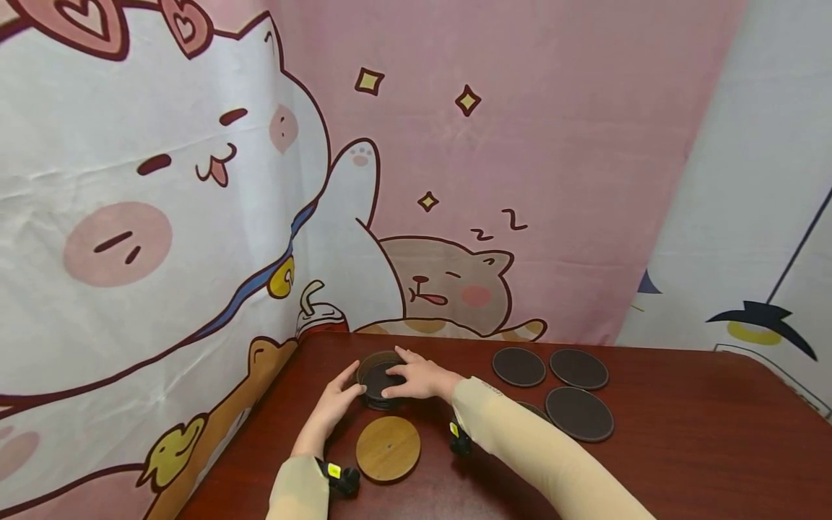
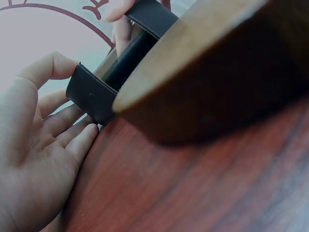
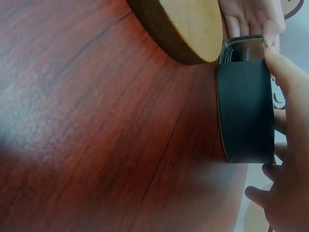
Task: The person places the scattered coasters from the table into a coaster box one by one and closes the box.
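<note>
A round black holder (image 1: 378,403) with an open slot in its side stands on the table, something dark inside it. My left hand (image 1: 336,401) grips its left side; in the left wrist view the thumb of that hand (image 2: 38,145) lies on the rim of the holder (image 2: 89,94), with the fingers around the outer wall. On the right side, my right hand (image 1: 421,377) holds the rim. The right wrist view shows the holder's wall (image 3: 245,111) with the right hand (image 3: 289,159) along it. A thick round wooden disc (image 1: 388,449) lies just in front.
Dark round coasters lie to the right: one at the back (image 1: 518,366), another beside it (image 1: 578,368) and a third nearer (image 1: 578,413). A further one (image 1: 533,409) is partly hidden by my right sleeve. Behind the table hangs a printed cloth (image 1: 552,144).
</note>
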Available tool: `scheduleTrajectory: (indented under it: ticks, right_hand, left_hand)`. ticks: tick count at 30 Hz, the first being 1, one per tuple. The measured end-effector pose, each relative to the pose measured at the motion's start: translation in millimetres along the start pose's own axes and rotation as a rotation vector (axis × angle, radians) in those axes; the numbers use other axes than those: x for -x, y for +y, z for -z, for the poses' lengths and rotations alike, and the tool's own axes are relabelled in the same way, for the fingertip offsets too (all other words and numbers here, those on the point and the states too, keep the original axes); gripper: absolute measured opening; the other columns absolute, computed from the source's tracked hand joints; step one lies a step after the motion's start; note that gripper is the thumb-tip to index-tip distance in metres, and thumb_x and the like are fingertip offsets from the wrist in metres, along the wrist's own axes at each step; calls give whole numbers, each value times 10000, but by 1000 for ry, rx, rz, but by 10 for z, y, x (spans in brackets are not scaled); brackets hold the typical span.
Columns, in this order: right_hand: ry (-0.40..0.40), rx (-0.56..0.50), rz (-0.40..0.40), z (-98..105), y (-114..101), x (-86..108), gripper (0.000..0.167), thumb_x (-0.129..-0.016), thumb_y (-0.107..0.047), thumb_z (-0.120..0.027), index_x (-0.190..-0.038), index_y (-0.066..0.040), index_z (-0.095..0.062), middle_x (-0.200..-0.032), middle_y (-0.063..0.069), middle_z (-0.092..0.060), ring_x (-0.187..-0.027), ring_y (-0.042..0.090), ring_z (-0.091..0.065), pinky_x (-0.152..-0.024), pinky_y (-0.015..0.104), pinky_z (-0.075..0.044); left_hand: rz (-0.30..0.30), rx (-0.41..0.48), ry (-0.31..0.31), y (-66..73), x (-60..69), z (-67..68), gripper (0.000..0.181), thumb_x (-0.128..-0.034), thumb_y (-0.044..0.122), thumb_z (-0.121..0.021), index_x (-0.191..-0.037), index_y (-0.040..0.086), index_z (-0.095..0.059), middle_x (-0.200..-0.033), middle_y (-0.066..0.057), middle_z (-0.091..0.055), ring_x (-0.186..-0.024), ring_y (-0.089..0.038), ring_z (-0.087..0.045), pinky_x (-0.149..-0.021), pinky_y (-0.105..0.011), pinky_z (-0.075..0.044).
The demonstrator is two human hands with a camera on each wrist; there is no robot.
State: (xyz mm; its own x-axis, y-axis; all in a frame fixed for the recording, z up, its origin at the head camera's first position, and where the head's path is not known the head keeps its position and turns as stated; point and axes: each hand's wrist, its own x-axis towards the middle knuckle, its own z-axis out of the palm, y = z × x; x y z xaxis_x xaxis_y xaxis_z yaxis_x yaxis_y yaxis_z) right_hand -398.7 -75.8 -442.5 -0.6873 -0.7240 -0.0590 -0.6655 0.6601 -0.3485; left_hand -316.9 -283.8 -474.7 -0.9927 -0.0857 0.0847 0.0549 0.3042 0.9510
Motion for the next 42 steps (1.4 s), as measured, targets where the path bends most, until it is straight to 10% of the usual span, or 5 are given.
scheduleTrajectory:
  ticks: [12, 22, 42]
  right_hand:
    - [31, -155, 76, 184, 197, 363, 611, -924, -504, -564, -1427, -162, -506, -1577, 140, -229, -1427, 333, -237, -1087, 537, -271]
    - [87, -188, 134, 395, 477, 1139, 713, -867, -497, -658, -1466, -178, -441, -1572, 126, -230, -1435, 346, -202, -1078, 572, -256]
    - [43, -333, 55, 53, 1155, 2172, 878, -711, -423, -834, -1456, -144, -459, -1550, 257, -198, -1374, 510, -218, -980, 664, -295]
  left_hand:
    - [-13, -20, 15, -169, -99, -71, 671, -868, 132, -614, -1496, 91, -383, -1498, -191, -379, -1392, -379, -292, -1089, -576, -232]
    - [-9, -18, 6, -188, -84, 0, 656, -880, 121, -600, -1496, 82, -378, -1528, -165, -338, -1414, -359, -252, -1106, -555, -212]
    - [1, -38, -1, -160, -59, 6, 653, -889, 135, -609, -1498, 92, -378, -1536, -167, -322, -1417, -377, -230, -1107, -568, -191]
